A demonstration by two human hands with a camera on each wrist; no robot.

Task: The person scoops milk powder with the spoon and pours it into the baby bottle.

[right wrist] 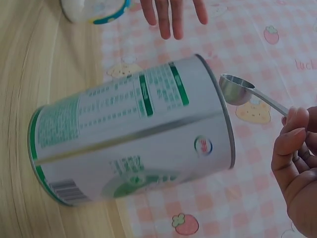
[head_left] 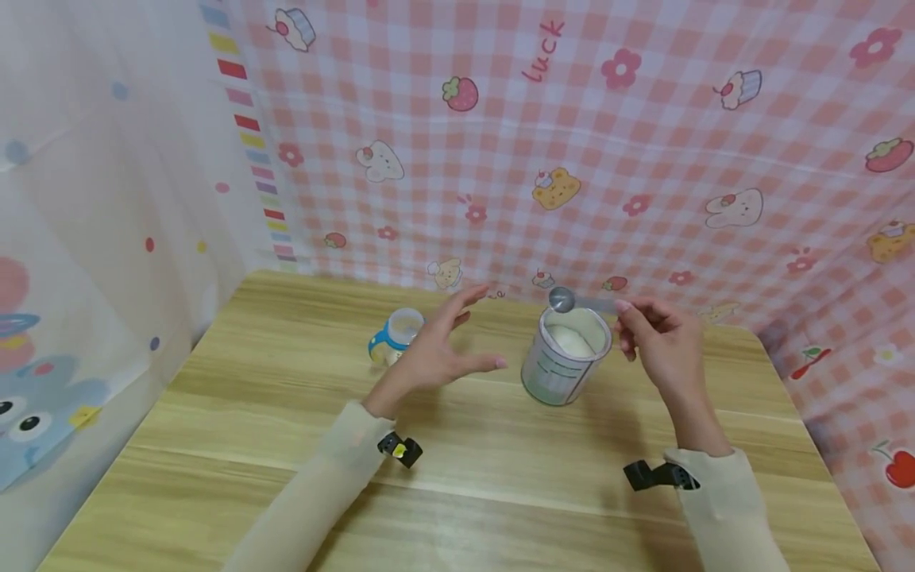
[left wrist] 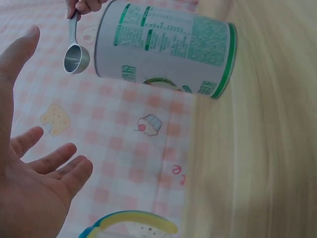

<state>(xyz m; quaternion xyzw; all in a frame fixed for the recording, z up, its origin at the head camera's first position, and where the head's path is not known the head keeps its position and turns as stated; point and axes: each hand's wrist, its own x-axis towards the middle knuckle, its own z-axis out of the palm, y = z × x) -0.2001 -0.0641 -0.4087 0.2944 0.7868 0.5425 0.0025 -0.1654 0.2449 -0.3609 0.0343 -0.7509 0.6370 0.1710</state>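
My right hand (head_left: 661, 342) pinches the handle of a metal measuring spoon (head_left: 561, 299). The round bowl of the spoon hangs just above the rim of an open can (head_left: 561, 373) that has white powder (head_left: 572, 342) inside. Green print covers the can's white side (left wrist: 163, 44) in the left wrist view. To the can's left, my left hand (head_left: 439, 349) is spread in the air with thumb and fingers apart, holding nothing. Partly hidden behind that hand stands a small bottle (head_left: 405, 322) with a blue and yellow handle.
A wood-grain table (head_left: 465, 485) bears the can and the bottle. Right behind it hangs a pink checked cloth (head_left: 500, 159) with cartoon prints. A white curtain (head_left: 143, 159) is on the left side.
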